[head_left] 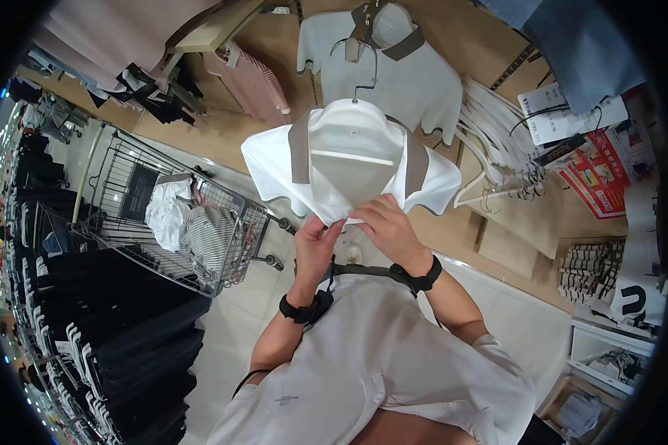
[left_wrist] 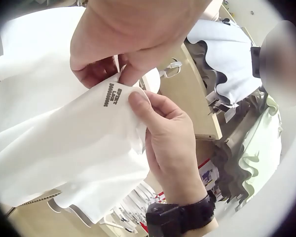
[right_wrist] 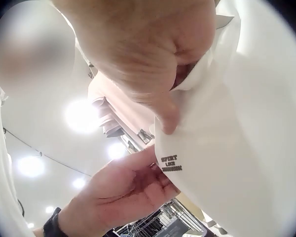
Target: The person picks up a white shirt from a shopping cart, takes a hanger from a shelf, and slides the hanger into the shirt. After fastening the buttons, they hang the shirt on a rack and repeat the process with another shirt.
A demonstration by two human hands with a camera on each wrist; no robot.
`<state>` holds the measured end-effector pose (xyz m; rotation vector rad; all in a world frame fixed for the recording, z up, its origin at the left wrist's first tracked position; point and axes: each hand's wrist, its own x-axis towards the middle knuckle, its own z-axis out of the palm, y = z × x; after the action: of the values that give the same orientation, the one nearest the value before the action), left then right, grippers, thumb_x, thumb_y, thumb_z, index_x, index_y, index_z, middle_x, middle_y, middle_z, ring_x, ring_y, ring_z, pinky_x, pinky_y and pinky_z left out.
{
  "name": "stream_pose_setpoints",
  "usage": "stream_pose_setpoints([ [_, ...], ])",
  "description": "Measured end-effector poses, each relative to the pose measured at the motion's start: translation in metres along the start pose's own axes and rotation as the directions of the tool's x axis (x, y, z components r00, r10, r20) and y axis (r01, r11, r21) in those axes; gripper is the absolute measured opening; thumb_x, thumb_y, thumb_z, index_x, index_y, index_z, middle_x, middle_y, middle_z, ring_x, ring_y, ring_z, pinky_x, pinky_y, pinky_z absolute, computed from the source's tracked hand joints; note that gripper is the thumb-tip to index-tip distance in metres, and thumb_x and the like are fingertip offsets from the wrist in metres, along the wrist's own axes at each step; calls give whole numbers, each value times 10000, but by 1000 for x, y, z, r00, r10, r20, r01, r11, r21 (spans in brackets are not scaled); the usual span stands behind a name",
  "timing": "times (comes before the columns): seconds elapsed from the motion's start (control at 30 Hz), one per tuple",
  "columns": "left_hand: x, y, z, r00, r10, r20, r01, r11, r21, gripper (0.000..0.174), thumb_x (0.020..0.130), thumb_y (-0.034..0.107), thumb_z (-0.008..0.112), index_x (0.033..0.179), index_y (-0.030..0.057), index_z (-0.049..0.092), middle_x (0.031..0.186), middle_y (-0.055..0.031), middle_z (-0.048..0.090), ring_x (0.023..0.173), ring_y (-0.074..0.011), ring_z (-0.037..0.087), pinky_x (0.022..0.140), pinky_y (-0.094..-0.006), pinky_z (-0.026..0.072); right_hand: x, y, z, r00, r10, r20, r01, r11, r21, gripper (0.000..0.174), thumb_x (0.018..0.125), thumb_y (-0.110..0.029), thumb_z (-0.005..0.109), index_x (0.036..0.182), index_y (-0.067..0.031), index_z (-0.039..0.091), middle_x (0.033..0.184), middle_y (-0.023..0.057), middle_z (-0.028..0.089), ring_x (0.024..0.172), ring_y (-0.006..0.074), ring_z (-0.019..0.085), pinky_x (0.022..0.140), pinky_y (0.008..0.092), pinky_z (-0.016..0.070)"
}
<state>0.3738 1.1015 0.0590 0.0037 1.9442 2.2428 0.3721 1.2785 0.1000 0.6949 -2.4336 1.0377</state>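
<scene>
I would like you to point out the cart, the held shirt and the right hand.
Cart [head_left: 139,191], head view: on its dark panel.
Held shirt [left_wrist: 76,148], left wrist view: on its plain white cloth.
Right hand [head_left: 386,225], head view: on the back of the hand.

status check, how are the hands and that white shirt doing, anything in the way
Left grip, right grip pinching white shirt by its edge. Shirt on hanger. No obstruction seen.

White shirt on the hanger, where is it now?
Head view, centre: the white shirt is pinched by the left hand and right hand, right of the shopping cart.
</scene>
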Motion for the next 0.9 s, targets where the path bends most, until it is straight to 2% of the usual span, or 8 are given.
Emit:
stream_pose_setpoints([
  [0.13,-2,4,6,995,99,13,-100,991,83,184,897,-2,622,1072,-18,674,1054,-45,643,931,-103,584,792,-238,454,-3,1,1,999,-27,-43,26,1000,-9,337,633,14,722,958,-30,644,900,77,630,856,262,587,781,366,441],
  [0.37,0,6,4,995,90,45,-95,986,134,199,869,-26,633,1059,2,686,1015,-62,649,867,-145,606,756,-260,466,-6,9,-3,998,13,-63,-10,999,46,330,632,16,745,947,-49,670,876,63,648,829,265,596,765,365,451],
  [0.43,2,8,5,973,220,66,-230,930,288,191,850,-39,642,1027,9,699,999,-90,663,862,-185,625,755,-278,475,-5,11,-4,999,-8,-38,9,999,32,325,628,7,750,937,-52,668,874,61,649,826,261,596,762,366,448],
  [0.53,5,14,5,951,293,104,-309,863,400,210,827,-63,643,1013,13,704,985,-123,672,861,-240,643,749,-293,483,-3,11,-7,1000,15,-7,-15,1000,11,309,631,-1,756,922,-58,667,861,60,644,820,265,596,762,365,448],
  [0.63,7,17,4,953,278,118,-301,834,462,225,810,-86,637,1004,7,703,977,-143,673,863,-285,654,741,-306,493,-2,11,-5,997,77,-22,-77,997,2,310,640,-10,764,928,-63,662,845,61,642,820,279,593,765,368,451],
  [0.77,9,32,8,934,329,138,-354,807,472,223,809,-94,626,996,2,699,974,-148,671,853,-304,656,729,-315,497,1,6,-4,992,110,-58,-110,994,10,343,665,-23,742,986,-50,627,891,74,626,879,279,582,798,385,434],
  [0.83,9,35,11,924,363,123,-377,805,457,204,811,-99,620,978,-7,695,970,-147,670,862,-310,656,728,-323,497,3,3,-6,977,210,-41,-210,978,3,377,669,-29,748,1023,-41,619,888,83,637,882,286,585,806,395,438],
  [0.9,10,32,9,926,354,130,-371,800,472,204,812,-100,617,978,-10,693,971,-147,670,864,-312,655,733,-325,497,1,6,-7,986,165,-32,-165,986,-13,385,665,-25,750,1028,-38,621,887,88,643,880,288,587,808,397,440],
])
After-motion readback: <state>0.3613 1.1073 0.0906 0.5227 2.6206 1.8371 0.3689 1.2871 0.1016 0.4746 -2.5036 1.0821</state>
